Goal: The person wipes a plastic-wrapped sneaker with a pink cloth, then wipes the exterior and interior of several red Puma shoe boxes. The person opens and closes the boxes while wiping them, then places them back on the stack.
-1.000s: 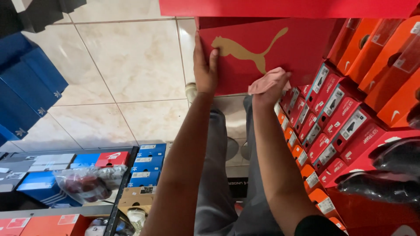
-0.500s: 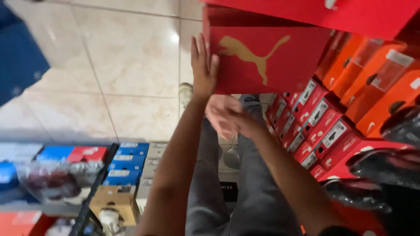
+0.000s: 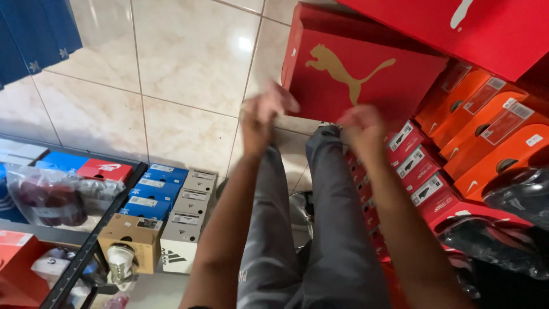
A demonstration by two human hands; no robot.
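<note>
Two bare hands show, the left hand (image 3: 264, 114) and the right hand (image 3: 361, 127), both blurred below one big red shoebox (image 3: 366, 74) at upper centre. Three orange boxes (image 3: 486, 123) sit at the right edge, with at least four small red boxes (image 3: 420, 169) under them. At lower left, about four blue boxes (image 3: 150, 191), two grey boxes (image 3: 191, 200) and one brown carton (image 3: 130, 240)
</note>
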